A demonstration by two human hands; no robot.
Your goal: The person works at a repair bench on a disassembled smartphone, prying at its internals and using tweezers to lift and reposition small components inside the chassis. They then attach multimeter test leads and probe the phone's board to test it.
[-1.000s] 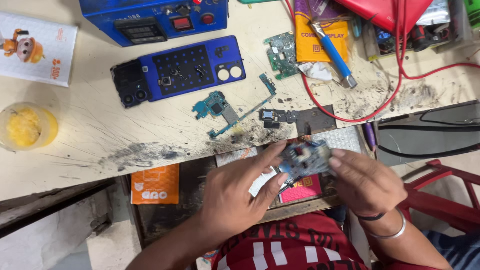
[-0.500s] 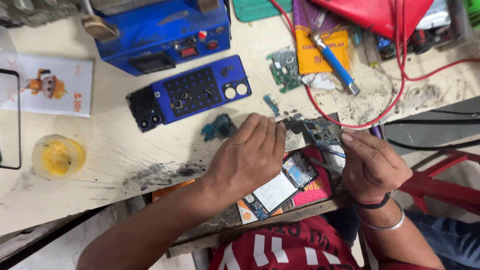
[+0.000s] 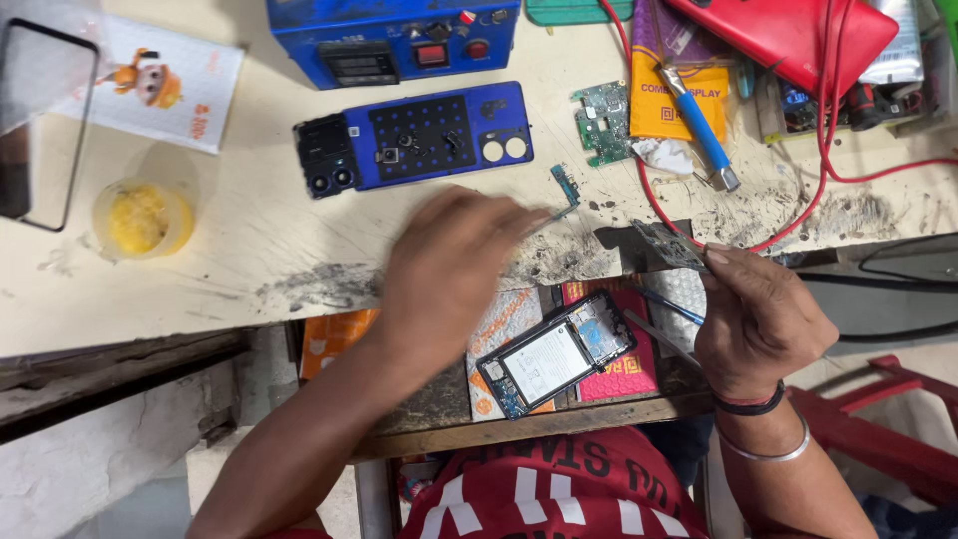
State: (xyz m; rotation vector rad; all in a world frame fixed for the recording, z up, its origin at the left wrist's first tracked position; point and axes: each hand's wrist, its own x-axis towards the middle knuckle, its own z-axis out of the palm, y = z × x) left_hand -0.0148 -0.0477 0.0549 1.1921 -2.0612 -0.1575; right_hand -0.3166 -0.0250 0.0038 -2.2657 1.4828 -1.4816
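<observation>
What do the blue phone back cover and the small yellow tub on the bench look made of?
Blue phone back cover: probably moulded plastic, matte inside face with a ribbed grid and camera cut-outs. Yellow tub: clear, thin plastic wall, translucent, holding a yellow paste-like mass whose kind is unclear.

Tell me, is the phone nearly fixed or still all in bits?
Still in bits. Done: the blue plastic back cover is off and lies on the bench, and the opened black phone frame shows its insides. In hand: the right hand pinches a small dark circuit board; the blurred left hand reaches over the bench. Left: a green circuit board lies loose, so nothing is back together.
</observation>
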